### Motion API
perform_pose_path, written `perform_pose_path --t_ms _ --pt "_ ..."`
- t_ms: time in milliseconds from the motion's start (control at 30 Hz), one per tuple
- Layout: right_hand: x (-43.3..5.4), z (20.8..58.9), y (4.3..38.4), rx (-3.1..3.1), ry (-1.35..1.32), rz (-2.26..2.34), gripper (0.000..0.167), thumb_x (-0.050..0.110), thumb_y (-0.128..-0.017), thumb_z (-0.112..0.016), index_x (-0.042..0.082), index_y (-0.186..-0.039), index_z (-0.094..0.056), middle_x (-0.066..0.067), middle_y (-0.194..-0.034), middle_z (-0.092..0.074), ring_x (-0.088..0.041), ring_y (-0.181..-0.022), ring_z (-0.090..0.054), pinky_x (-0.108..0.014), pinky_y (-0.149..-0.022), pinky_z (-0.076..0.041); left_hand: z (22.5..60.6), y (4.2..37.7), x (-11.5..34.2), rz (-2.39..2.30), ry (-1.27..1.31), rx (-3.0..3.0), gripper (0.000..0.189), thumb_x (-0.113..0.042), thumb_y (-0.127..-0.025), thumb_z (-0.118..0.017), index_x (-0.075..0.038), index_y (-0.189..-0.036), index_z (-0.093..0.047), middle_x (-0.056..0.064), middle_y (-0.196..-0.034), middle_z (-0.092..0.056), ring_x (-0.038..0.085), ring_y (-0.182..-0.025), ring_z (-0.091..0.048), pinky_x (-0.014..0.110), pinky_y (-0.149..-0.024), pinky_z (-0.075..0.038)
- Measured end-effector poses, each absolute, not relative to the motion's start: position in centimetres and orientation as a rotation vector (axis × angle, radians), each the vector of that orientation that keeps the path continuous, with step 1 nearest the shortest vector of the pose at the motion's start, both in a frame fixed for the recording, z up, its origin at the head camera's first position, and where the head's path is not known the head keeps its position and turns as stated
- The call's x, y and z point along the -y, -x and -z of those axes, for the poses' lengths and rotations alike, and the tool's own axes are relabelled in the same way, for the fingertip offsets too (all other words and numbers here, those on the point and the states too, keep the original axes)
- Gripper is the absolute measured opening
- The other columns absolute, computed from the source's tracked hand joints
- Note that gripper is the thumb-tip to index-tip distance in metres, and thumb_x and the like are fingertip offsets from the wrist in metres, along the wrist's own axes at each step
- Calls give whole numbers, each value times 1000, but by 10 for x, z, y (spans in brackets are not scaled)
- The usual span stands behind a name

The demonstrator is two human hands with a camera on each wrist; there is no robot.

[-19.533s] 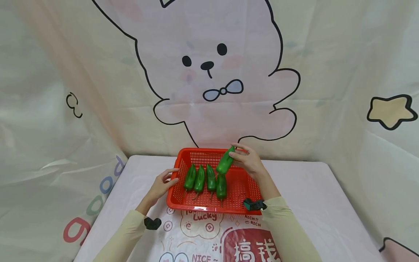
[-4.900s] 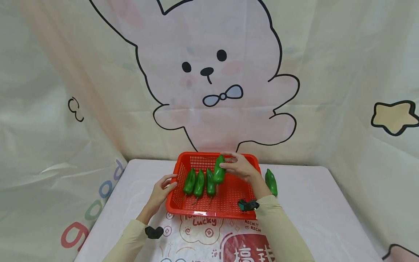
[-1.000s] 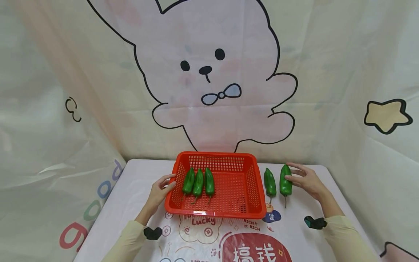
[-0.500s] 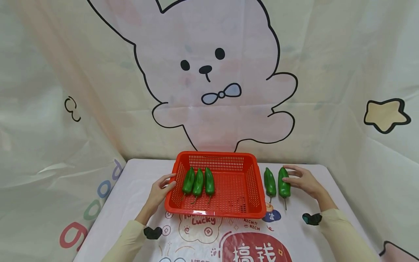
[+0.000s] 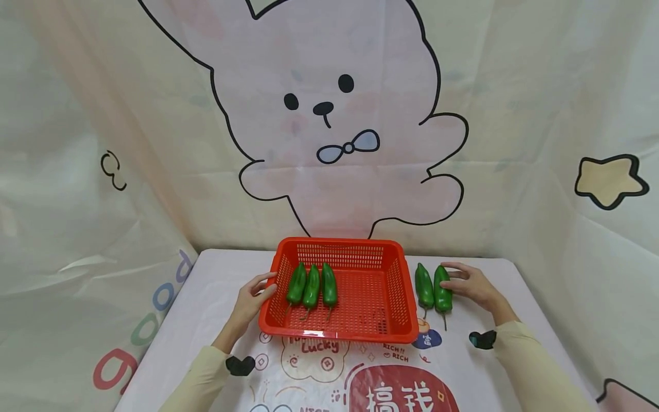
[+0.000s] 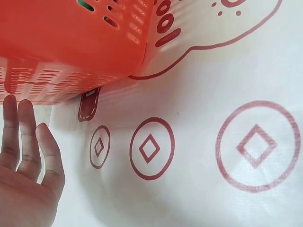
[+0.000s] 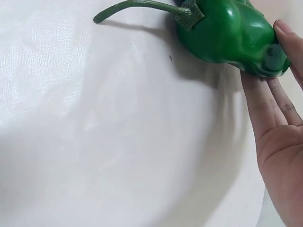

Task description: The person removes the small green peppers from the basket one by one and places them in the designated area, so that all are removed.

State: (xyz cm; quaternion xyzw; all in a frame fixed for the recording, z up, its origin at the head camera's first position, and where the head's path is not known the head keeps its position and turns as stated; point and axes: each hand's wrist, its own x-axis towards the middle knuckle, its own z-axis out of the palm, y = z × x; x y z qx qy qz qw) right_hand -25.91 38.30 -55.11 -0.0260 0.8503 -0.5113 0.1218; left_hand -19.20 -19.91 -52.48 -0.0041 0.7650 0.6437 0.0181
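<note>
My right hand [image 5: 475, 287] holds a green pepper [image 5: 441, 294] at its upper end, thumb against the fingers, over the white table right of the basket. Close up in the right wrist view, the pepper's curved stem [image 7: 142, 4] points away from the palm. Just left of it lies a second green pepper [image 5: 424, 286]. My left hand [image 5: 249, 300] touches the left side of the red plastic basket [image 5: 362, 300]; in the left wrist view its fingers [image 6: 29, 137] are fairly straight against the basket wall. Inside the basket, at its left, three green peppers [image 5: 312, 288] lie side by side, stems toward me.
A white cover with printed drawings [image 5: 401, 389] lies over the table. Behind rises a cloth backdrop [image 5: 329, 189] with a cartoon animal, and similar sheets hang at both sides.
Earlier, both outside peppers were in the basket. My right hand has carried them out one by one, and lately slid leftward with the second toward the first. The left hand stays put.
</note>
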Motion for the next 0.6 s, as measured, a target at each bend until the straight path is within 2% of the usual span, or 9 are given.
perform_pose_path --t_ms 300,600 --pt "-381 556 261 -2486 30 1489 74 30 -93 -78 0 -151 -43 -36 -147 -41 -52 -132 -44 -50 -95 -51 556 205 208 -2043 17 -2350 46 -22 -99 -70 -12 -142 -59 19 -124 -60 30 -101 -64 35 -77 -60" --pt "-380 557 259 -2605 91 1390 64 33 -95 -75 -4 -142 -54 -31 -145 -47 -52 -134 -40 -61 -103 -41 557 206 208 -2047 8 -2366 47 -28 -97 -72 -15 -140 -61 19 -125 -60 31 -103 -63 36 -77 -60"
